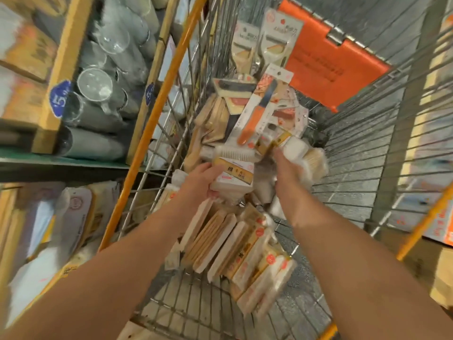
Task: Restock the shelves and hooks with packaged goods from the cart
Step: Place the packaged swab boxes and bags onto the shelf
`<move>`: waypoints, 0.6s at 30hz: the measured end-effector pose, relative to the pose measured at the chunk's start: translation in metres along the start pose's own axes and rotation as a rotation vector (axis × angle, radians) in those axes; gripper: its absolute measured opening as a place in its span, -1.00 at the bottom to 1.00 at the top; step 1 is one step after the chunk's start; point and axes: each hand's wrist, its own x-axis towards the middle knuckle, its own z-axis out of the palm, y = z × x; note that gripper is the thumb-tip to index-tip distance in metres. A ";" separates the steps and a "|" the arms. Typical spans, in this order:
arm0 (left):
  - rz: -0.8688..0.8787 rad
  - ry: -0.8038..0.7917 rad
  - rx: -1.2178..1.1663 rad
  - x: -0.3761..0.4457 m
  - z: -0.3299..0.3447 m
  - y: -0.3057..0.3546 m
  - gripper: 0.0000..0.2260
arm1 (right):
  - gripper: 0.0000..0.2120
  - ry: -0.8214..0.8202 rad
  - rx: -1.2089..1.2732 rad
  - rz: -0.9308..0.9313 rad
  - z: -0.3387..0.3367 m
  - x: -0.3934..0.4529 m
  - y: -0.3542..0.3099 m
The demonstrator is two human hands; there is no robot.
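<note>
Both arms reach down into a wire cart [355,153] full of packaged goods. My left hand [199,181] grips a white packaged brush with a yellow label [232,171]. My right hand [285,165] grips a bundle of carded packs, with an orange-handled knife pack [257,114] on top and a white pack [295,147] beside it. More flat beige and white packs [235,246] stand in a row lower in the cart. Two carded slicer packs [259,42] lean at the far end.
An orange plastic flap [326,57] covers the cart's far end. To the left, shelves with wooden uprights [56,77] hold clear glasses [98,82] above and bagged goods [61,229] below. Boxes [438,217] stand right of the cart. Orange cart rails [157,106] run along both sides.
</note>
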 end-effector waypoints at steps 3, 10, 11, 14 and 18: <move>-0.011 -0.013 0.001 0.005 -0.004 0.000 -0.53 | -0.40 0.105 -0.038 -0.021 0.003 0.002 -0.002; 0.045 0.046 -0.051 -0.014 -0.002 0.006 -0.67 | -0.63 0.105 0.090 -0.271 -0.041 -0.029 -0.021; 0.046 0.065 -0.065 -0.017 -0.001 0.007 -0.74 | -0.65 0.019 0.124 -0.283 -0.051 -0.038 -0.022; 0.072 0.056 -0.096 -0.043 0.011 0.016 -0.86 | -0.72 -0.281 0.150 -0.271 -0.079 -0.066 -0.030; 0.180 0.014 -0.041 -0.080 0.023 0.032 -0.82 | -0.52 -0.466 0.019 -0.312 -0.106 -0.104 -0.050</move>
